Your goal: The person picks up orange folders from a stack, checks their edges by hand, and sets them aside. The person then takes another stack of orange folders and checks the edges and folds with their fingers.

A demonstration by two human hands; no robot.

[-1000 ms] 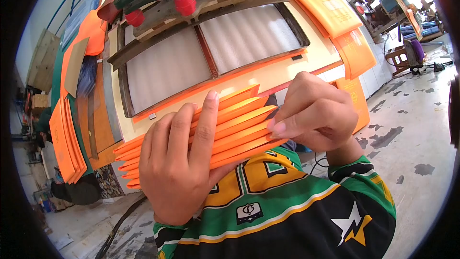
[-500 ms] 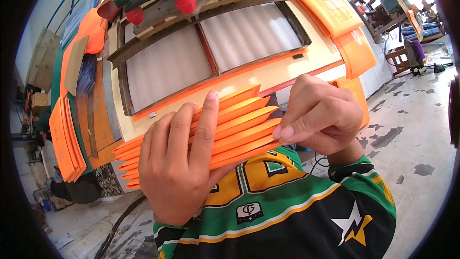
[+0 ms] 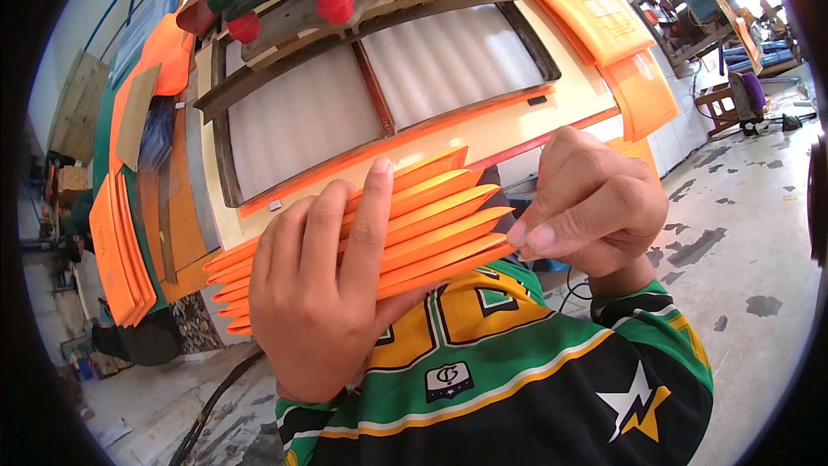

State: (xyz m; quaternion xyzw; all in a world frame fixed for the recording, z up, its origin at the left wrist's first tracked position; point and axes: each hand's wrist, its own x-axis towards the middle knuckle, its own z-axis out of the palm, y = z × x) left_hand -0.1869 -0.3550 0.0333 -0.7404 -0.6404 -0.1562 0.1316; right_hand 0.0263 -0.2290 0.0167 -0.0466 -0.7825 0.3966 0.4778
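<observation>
A stack of folded orange plastic sleeves (image 3: pixel 435 229) is held above my lap, its layers fanned slightly apart at the right end. My left hand (image 3: pixel 319 293) is wrapped round the stack's middle, fingers across the top; its thumb is partly hidden beneath. At the right end, my right hand (image 3: pixel 595 207) pinches the tip of the sleeve nearest my body between thumb and finger. The press bed (image 3: pixel 578 116) lies just beyond the stack. On it rests a metal frame (image 3: pixel 379 95) over whitish foam-like sheeting.
Green machinery with red knobs (image 3: pixel 335 4) hangs over the frame. More orange sheets (image 3: pixel 569 0) lie at the bed's right edge. Another orange bundle (image 3: pixel 116 250) stands at the left. A cluttered wooden bench (image 3: pixel 690 9) stands at the far right above a worn floor (image 3: pixel 724 293).
My right hand has shifted a little to the right, drawing the tip of the nearest sleeve outward. My left hand stays almost still on the stack.
</observation>
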